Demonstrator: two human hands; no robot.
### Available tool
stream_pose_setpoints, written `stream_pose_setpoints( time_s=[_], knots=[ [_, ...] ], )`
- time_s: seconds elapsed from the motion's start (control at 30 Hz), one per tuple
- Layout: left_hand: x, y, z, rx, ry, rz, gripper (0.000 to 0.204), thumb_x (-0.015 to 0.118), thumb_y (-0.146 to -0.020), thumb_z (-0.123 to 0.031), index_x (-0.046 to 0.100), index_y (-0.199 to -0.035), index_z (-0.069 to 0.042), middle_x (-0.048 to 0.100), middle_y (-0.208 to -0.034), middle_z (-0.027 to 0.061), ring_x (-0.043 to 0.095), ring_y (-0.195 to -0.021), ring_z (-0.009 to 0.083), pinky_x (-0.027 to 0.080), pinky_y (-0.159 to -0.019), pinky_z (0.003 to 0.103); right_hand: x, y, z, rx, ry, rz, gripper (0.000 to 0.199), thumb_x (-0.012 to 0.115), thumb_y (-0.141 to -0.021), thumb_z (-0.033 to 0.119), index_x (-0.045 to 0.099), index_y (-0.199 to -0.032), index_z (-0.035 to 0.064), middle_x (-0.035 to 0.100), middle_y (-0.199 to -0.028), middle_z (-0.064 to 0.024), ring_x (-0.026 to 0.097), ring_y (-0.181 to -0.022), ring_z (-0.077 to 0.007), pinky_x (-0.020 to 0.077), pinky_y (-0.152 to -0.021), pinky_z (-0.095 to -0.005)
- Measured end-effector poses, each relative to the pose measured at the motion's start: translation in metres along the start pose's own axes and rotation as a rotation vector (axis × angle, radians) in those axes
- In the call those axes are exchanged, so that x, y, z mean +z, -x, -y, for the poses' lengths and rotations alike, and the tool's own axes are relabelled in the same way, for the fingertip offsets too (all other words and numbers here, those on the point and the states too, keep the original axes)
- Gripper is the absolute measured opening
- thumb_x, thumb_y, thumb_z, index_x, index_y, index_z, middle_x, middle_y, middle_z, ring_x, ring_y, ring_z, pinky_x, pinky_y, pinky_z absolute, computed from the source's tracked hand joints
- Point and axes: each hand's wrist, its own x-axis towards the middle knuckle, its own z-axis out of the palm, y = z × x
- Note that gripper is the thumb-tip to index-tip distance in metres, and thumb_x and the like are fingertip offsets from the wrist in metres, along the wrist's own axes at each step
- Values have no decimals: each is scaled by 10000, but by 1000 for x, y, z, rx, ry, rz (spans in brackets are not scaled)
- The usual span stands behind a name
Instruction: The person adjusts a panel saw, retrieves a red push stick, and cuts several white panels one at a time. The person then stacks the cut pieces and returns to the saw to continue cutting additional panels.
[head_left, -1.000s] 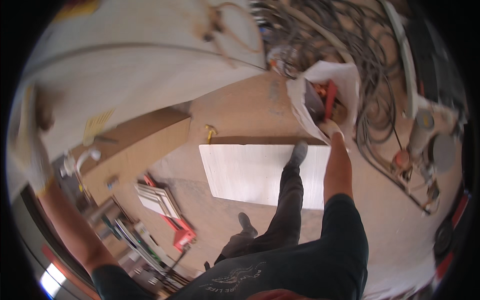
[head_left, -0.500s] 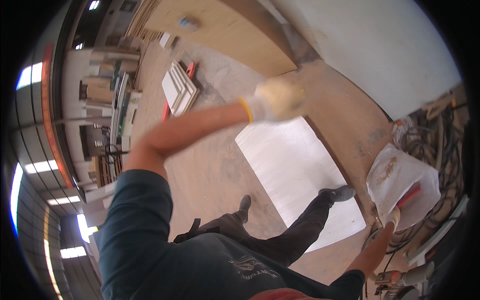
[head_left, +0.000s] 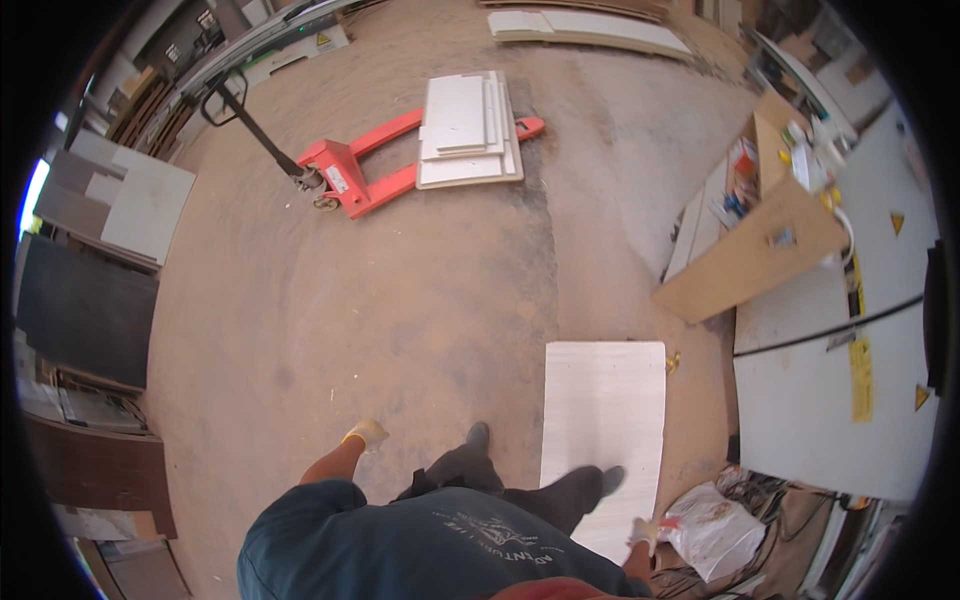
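My left hand (head_left: pixel 370 434), in a cream work glove with a yellow cuff, hangs over the bare floor at the left of my legs. Its fingers look loosely closed, and nothing shows in them. At the lower right, my gloved right hand (head_left: pixel 643 533) is closed around the near end of a red object (head_left: pixel 670 523), whose exact kind is too small to make out. This red piece lies against a crumpled white sack (head_left: pixel 716 535). Beneath one of my feet stretches a long white sheet (head_left: pixel 603 400) on the floor.
A red pallet jack (head_left: pixel 345 180) carries stacked white boards (head_left: pixel 462 135). Dark and pale panels (head_left: pixel 85 310) lean along the left. A wooden box (head_left: pixel 750 255) and a white machine cabinet (head_left: pixel 810 390) stand at the right. Hoses (head_left: pixel 790 510) tangle beyond the sack.
My left hand has swung from above the white sheet down to my left side. My right hand stays by the sack with the red object. The view has turned, bringing the pallet jack into full sight.
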Motion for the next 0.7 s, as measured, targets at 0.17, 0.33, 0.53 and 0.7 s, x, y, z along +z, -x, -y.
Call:
stream_pose_setpoints(
  time_s=[0.17,0.33,0.53,0.7],
  knots=[
    [-132,-1,50,246,567,-346,410,618,-949,-323,732,-1143,19,742,-893,93,698,-759,166,563,-685,336,135,175,241,-411,253,551,445,511,-972,230,524,-1391,81,610,-790,-87,592,-556,-205,532,-476,-398],
    [-285,-12,112,275,801,-503,436,626,-956,-366,729,-1193,-16,755,-921,112,710,-799,195,561,-719,361,259,270,430,-474,492,740,366,539,-994,259,588,-1301,67,645,-785,-94,621,-597,-190,545,-520,-369],
    [-274,-23,347,-28,726,-624,555,590,-974,-471,698,-1311,-43,671,-1323,247,645,-1220,417,491,-1068,458,454,394,698,-961,1653,580,260,619,-916,256,779,-892,52,751,-830,-167,723,-742,-263,575,-685,-459],
    [-94,82,511,-204,185,-166,230,618,-926,-202,762,-1077,-106,752,-1136,178,736,-1021,339,583,-846,456,657,669,897,-1537,1868,483,279,644,-820,289,772,-791,42,738,-785,-174,718,-750,-344,540,-693,-511]
  ],
)
